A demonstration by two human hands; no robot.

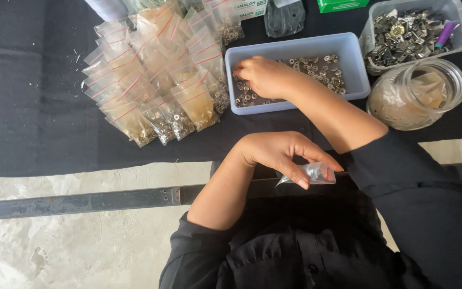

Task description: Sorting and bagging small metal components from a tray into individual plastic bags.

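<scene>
We sit at a desk covered in black cloth, partway through bagging small metal rings. A large heap of filled bags with red seal strips already lies on the cloth to the left of the blue tray, so we judge a good share of the work done. The tray still holds a scatter of loose rings, thinner toward the right, so more bags remain to fill.

Our right hand reaches across into the left part of the tray, fingers curled down onto the rings; we cannot tell whether its grip has closed on any yet. Our left hand stays close to the body, just off the desk edge, with thumb and fingers pinching a small clear bag. That bag looks empty or nearly so. Its long axis runs roughly left to right, tilted a little, with the red-striped mouth end pointing right and the crumpled end pointing left.

Beyond the tray stand a clear tub of mixed metal hardware and a glass jar, both untouched.
</scene>
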